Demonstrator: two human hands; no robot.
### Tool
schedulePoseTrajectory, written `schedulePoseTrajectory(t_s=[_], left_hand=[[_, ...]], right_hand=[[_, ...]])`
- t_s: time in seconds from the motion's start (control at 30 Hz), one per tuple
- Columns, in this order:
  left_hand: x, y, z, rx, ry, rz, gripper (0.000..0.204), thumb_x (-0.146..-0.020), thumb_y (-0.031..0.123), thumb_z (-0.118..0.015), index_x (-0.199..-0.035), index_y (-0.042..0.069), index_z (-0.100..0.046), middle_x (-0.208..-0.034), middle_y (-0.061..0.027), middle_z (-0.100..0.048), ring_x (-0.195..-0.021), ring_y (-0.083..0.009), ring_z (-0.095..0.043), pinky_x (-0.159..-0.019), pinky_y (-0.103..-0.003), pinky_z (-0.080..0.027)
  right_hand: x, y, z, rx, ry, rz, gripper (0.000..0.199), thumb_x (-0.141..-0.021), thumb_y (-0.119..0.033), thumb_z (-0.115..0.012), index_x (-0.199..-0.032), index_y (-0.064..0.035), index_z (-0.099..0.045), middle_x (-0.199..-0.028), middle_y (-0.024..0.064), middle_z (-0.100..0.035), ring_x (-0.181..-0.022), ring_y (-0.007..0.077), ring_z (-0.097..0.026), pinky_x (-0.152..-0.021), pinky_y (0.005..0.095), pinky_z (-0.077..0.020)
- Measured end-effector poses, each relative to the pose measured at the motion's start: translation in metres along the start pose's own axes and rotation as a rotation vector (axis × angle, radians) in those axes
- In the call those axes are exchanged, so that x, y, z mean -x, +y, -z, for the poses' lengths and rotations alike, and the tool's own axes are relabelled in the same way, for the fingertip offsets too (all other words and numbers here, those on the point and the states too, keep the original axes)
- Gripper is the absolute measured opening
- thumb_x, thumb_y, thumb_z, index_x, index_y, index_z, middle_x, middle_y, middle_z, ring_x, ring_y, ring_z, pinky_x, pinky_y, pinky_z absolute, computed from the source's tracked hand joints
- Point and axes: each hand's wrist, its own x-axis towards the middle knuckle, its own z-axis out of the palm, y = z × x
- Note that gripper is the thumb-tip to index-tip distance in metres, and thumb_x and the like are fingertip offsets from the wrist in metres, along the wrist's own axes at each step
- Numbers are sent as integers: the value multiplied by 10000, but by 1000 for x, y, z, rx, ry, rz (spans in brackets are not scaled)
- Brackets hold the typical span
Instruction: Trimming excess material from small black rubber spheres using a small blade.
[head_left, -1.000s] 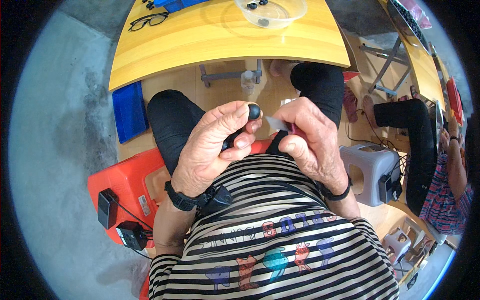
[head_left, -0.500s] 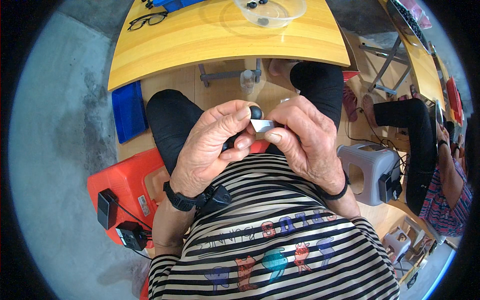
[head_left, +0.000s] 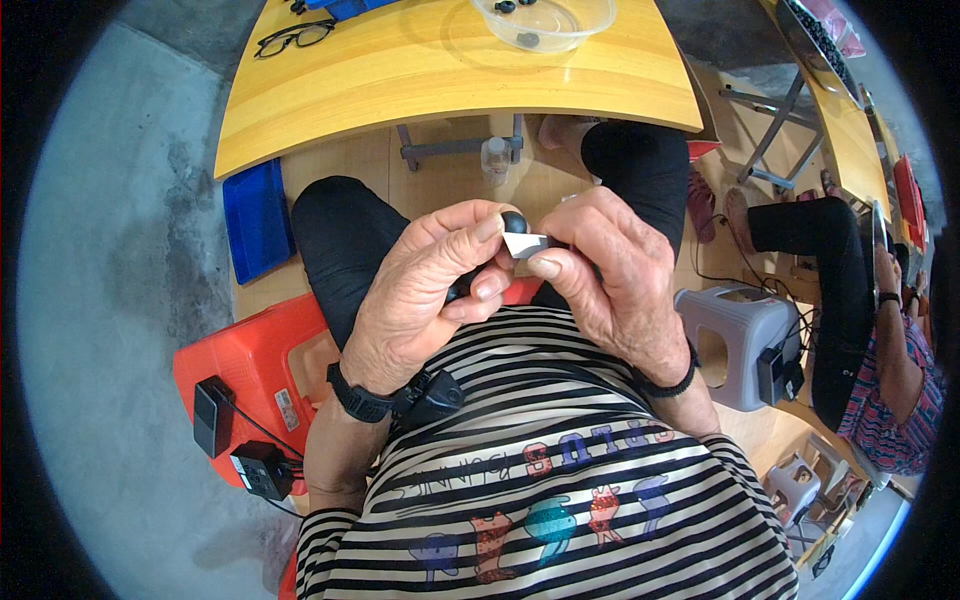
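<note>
The left hand (head_left: 415, 290) grips a small black ball (head_left: 514, 222) pinched between thumb and fingertips, with its rounded top poking out above them; something else dark (head_left: 458, 288) sits in the curl of the same hand, mostly hidden by the fingers, so its shape cannot be told; the right hand (head_left: 622, 285) grasps a short, pale blade (head_left: 525, 246) between thumb and curled fingers; the blade's flat end lies right against the lower side of the ball, overlapping it from this view; both hands are held above the lap, in front of a striped shirt (head_left: 560, 400) and between the knees.

A watch (head_left: 360, 397) is strapped on the left wrist, and a dark band (head_left: 672, 386) circles the right one; ahead stands a yellow wooden table (head_left: 450, 95); on it lie a pair of glasses (head_left: 294, 40), a blue tray (head_left: 345, 8) cut by the upper edge, and a clear bowl (head_left: 582, 38) with a few dark pieces inside; a clear bottle (head_left: 495, 160) stands beneath the table; a blue bin (head_left: 258, 220) is near the left knee; a red stool (head_left: 225, 350) is at the left, a grey stool (head_left: 735, 345) at the right; farther right sits another person (head_left: 895, 400), partly in view.
</note>
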Motion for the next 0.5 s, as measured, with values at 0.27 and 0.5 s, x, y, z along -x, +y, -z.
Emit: schedulePoseTrajectory(t_s=[0.27, 0.5], left_hand=[[-1, 0, 1, -10, 17, -11, 207, -911, 172, -561, -1007, -11, -576, -780, -56, -532, -591, -63, -469, -404, -137, -303], [-1, -1, 3, -33, 21, -25, 206, -911, 173, -562, -1006, -9, -577, -785, -58, -535, -593, -64, -466, -405, -136, -306]], right_hand=[[0, 2, -2, -6, 22, -18, 168, -769, -167, -689, -805, -29, -602, -701, 90, -550, -601, 235, -567, -516, 314, -457], [2, 2, -6, 7, 43, -36, 159, -767, -161, -692, -797, -35, -601, -697, 89, -543, -596, 237, -563, -512, 316, -454]])
